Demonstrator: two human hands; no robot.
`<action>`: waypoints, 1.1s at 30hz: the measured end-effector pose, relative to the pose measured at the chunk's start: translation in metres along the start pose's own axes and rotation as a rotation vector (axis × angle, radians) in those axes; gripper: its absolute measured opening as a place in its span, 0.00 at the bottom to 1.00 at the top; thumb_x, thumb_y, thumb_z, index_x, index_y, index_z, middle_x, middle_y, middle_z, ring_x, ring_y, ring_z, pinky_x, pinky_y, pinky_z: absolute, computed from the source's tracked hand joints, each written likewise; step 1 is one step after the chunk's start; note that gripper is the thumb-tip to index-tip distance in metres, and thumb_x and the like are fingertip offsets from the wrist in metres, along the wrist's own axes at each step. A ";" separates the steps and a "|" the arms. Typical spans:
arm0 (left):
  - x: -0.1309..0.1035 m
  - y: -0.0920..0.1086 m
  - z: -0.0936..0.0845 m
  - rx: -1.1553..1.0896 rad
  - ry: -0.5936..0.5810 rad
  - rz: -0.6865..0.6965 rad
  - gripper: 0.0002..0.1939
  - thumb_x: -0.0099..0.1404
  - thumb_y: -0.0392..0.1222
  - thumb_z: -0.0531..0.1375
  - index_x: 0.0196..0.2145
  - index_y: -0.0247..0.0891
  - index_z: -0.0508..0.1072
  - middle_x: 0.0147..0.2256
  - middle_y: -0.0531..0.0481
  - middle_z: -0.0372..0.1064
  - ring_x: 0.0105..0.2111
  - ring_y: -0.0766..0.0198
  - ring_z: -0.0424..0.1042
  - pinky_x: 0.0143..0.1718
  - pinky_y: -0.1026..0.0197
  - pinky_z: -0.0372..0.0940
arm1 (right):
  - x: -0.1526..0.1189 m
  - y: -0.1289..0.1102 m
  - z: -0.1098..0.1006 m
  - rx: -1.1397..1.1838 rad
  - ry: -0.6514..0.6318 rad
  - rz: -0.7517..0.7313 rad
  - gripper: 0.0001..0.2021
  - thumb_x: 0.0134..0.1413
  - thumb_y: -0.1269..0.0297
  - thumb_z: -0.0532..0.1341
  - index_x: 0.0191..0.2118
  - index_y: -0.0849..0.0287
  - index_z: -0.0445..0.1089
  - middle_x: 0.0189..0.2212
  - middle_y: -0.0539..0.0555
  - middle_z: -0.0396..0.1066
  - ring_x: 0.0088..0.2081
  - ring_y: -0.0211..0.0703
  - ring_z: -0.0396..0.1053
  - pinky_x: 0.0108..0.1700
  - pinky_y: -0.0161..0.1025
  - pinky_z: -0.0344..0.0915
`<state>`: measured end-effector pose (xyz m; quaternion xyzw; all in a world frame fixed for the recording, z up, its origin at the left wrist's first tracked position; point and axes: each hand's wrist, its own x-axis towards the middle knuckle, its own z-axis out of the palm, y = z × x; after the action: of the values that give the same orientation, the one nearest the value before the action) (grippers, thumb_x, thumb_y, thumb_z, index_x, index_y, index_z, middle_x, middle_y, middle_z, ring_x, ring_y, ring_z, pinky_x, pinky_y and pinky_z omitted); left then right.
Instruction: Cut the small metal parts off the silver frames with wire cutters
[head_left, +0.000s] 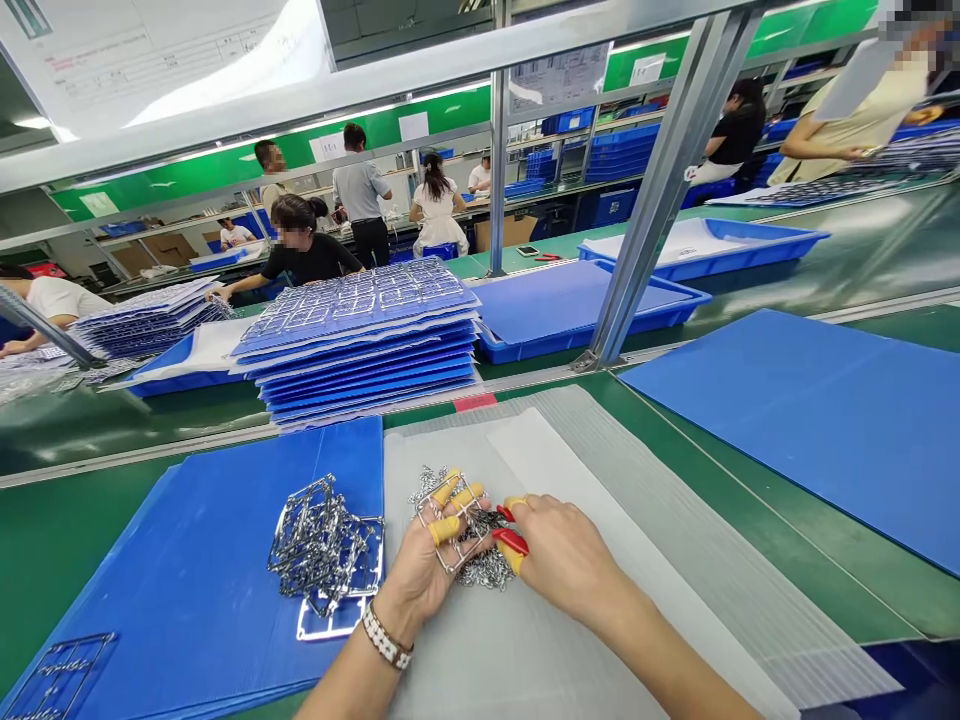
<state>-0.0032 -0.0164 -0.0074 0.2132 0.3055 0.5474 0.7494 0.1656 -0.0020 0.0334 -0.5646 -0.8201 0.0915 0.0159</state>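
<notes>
My left hand (421,572), with yellow finger cots on several fingers, holds a small shiny metallic-looking sprue frame (451,570) tilted above the work sheet. In my right hand (566,555) are red-handled nippers (511,542), their dark jaws at the frame's right side. Beneath both hands lies a heap of tiny silvery pieces (487,573), partly covered by the fingers. To the left, a tangled pile of sprue frames (319,545) rests on a blue sheet (202,560). Another sprue frame (64,665) lies at the lower left.
A pale sheet (480,660) covers the middle of the green bench. Behind the bench rail stands a tall stack of blue sheets (375,365) layered with frames, beside blue trays (600,335). A metal post (667,190) rises right of centre. Several people work beyond.
</notes>
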 end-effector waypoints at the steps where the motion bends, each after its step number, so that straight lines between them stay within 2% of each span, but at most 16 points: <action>1: 0.000 0.000 0.000 -0.001 0.000 0.003 0.28 0.59 0.30 0.59 0.56 0.40 0.59 0.57 0.37 0.59 0.56 0.46 0.60 0.49 0.45 0.64 | 0.001 0.000 0.001 0.001 -0.002 -0.002 0.08 0.53 0.61 0.55 0.34 0.58 0.69 0.33 0.57 0.72 0.37 0.48 0.69 0.34 0.39 0.56; 7: 0.000 0.003 0.000 -0.022 0.004 0.034 0.29 0.59 0.30 0.58 0.57 0.41 0.57 0.58 0.39 0.58 0.57 0.47 0.60 0.50 0.46 0.64 | 0.000 0.002 0.007 -0.002 -0.018 0.016 0.09 0.53 0.63 0.56 0.38 0.59 0.69 0.35 0.58 0.72 0.39 0.48 0.68 0.36 0.40 0.55; 11: -0.001 0.002 0.000 -0.004 0.006 0.030 0.29 0.59 0.30 0.58 0.57 0.40 0.58 0.58 0.39 0.58 0.57 0.47 0.59 0.47 0.51 0.65 | 0.002 -0.002 0.009 -0.018 0.012 -0.006 0.08 0.53 0.64 0.55 0.37 0.59 0.69 0.35 0.58 0.72 0.39 0.49 0.67 0.37 0.41 0.54; 16: 0.001 0.000 -0.001 0.005 0.020 0.043 0.29 0.59 0.31 0.59 0.57 0.40 0.58 0.57 0.38 0.60 0.57 0.47 0.60 0.49 0.50 0.64 | 0.007 -0.007 0.008 -0.035 0.030 -0.014 0.07 0.52 0.64 0.56 0.35 0.59 0.69 0.35 0.58 0.72 0.40 0.50 0.67 0.38 0.42 0.55; 30: 0.002 -0.004 -0.001 0.006 0.060 0.071 0.34 0.56 0.29 0.60 0.58 0.40 0.56 0.52 0.40 0.66 0.53 0.52 0.65 0.50 0.53 0.63 | 0.011 -0.018 -0.012 -0.123 -0.029 -0.038 0.06 0.50 0.70 0.57 0.35 0.61 0.69 0.33 0.60 0.72 0.37 0.52 0.70 0.36 0.41 0.58; 33: 0.003 -0.004 0.000 0.011 0.062 0.078 0.34 0.56 0.28 0.60 0.59 0.39 0.55 0.51 0.40 0.67 0.52 0.55 0.67 0.51 0.57 0.62 | 0.012 -0.020 -0.015 -0.142 -0.039 -0.042 0.07 0.50 0.71 0.57 0.36 0.61 0.70 0.33 0.60 0.72 0.38 0.50 0.70 0.36 0.40 0.58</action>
<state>-0.0003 -0.0145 -0.0109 0.2121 0.3231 0.5808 0.7164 0.1447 0.0040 0.0510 -0.5451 -0.8364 0.0436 -0.0382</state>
